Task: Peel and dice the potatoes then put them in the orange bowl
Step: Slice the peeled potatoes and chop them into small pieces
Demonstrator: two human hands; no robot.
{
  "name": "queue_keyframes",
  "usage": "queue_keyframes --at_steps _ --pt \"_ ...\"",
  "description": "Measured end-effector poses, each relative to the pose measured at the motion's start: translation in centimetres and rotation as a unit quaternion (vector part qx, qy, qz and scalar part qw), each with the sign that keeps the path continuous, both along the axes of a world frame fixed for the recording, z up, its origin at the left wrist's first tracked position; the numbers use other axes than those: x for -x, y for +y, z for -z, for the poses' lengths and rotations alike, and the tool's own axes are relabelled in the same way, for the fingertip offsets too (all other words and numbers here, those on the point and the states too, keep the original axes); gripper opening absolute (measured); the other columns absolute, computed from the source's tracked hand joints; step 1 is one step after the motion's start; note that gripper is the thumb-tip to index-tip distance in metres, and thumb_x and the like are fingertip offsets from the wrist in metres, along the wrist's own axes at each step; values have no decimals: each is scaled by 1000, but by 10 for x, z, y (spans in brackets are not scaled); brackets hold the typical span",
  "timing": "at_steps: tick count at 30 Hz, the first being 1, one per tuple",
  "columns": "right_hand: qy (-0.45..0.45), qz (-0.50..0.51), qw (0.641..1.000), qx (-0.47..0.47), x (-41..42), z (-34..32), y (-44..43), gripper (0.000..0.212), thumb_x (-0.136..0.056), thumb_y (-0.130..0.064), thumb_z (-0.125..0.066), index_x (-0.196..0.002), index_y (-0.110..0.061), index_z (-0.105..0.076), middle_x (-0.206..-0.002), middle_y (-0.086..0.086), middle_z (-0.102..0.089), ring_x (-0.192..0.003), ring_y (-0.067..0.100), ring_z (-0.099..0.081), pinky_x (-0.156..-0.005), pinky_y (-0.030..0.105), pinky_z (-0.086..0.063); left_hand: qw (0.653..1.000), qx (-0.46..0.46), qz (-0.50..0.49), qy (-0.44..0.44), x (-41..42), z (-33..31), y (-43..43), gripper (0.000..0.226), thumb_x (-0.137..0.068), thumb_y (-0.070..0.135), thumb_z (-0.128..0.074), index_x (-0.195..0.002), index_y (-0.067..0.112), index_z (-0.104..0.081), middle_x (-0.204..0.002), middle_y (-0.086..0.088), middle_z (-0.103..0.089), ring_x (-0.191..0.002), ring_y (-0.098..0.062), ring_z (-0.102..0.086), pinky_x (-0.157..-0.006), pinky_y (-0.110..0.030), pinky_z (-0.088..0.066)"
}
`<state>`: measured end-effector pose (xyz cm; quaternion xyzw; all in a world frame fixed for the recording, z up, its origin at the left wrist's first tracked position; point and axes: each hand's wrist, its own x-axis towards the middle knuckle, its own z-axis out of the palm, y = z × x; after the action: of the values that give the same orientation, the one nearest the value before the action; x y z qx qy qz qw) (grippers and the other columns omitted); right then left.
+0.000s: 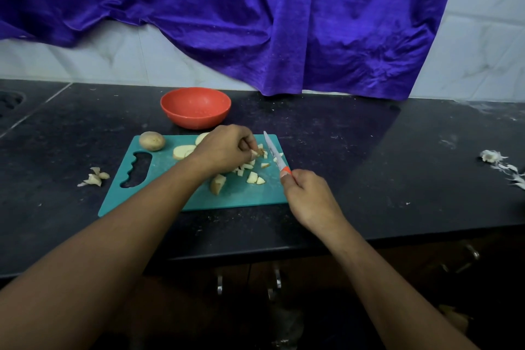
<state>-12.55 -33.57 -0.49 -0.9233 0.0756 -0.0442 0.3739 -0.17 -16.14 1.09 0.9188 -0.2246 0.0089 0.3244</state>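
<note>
From the head view, we judge dicing is under way on the cutting board [250, 193]. Our left hand [227, 148] pinches a small potato piece [257, 153] beside the diced pieces [254, 177]. Our right hand [308, 196] grips the knife [274, 155] by its handle, blade pointing far. Slices [183, 151] and an unpeeled potato [152, 140] lie at the board's far left. The orange bowl [196, 108] sits just beyond on the tabletop [369, 165], seemingly empty. Next, the blade must come down clear of the fingertips.

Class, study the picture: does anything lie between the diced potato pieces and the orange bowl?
Only the left hand, pinching a potato piece, and potato slices on the board lie roughly on that line; nothing covers the orange bowl.
</note>
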Motion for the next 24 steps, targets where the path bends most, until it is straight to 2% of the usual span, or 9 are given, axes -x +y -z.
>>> queue_keyframes --at_steps 4,8,11,14,16,19,21,24 --pt "4 -1 1000 7 0 -2 0 40 -108 -46 -42 -80 -23 -58 -73 -6 -61 -59 5 -55 -52 24 -37 1000 -9 16 4 3 1 7 19 -85 11 -78 -84 30 -76 -88 16 -73 -73 4 -66 -83 -35 -60" --pt "12 -13 1000 -10 0 -4 -1 41 -108 -45 -44 -76 -23 -56 -71 -6 -60 -57 6 -53 -52 25 -37 999 40 -11 -8 7 0 13 20 -89 14 -77 -85 34 -77 -81 21 -70 -64 6 -64 -68 -27 -53" --pt "29 -29 999 -28 2 -9 -5 41 -108 -45 -45 -78 -21 -60 -73 -4 -63 -60 8 -55 -55 30 -41 995 87 -45 -36 12 0 24 21 -90 14 -74 -88 35 -75 -83 21 -70 -60 1 -62 -64 -24 -49" --pt "38 -83 995 43 9 -12 -9 38 -107 -47 -44 -87 -22 -63 -82 -1 -67 -67 13 -62 -59 35 -47 986 134 -87 -47 22 3 41 14 -91 16 -73 -96 30 -75 -77 22 -68 -60 -2 -62 -61 -25 -51" --pt "41 -121 986 105 14 -13 -7 38 -107 -49 -43 -87 -24 -62 -81 0 -67 -68 16 -63 -59 37 -49 982 152 -101 -53 29 9 49 14 -91 17 -72 -98 28 -75 -75 21 -68 -59 0 -61 -63 -26 -49" --pt "35 -156 961 224 18 -10 2 38 -108 -51 -39 -85 -27 -59 -77 -4 -63 -65 12 -60 -55 33 -45 978 175 -105 -49 36 20 53 14 -93 18 -71 -101 28 -73 -89 12 -71 -53 1 -55 -62 -26 -43" --pt "25 -164 944 286 15 -10 8 36 -108 -51 -37 -87 -29 -56 -78 -7 -60 -67 9 -57 -55 29 -38 978 173 -110 -44 39 29 54 15 -92 19 -71 -102 29 -72 -89 13 -70 -52 0 -53 -62 -27 -42" --pt "21 -170 925 340 9 -13 11 34 -107 -51 -36 -92 -30 -56 -77 -8 -57 -68 8 -55 -57 29 -39 979 163 -117 -27 41 40 55 15 -90 21 -73 -102 30 -72 -88 14 -70 -61 2 -59 -69 -30 -49"
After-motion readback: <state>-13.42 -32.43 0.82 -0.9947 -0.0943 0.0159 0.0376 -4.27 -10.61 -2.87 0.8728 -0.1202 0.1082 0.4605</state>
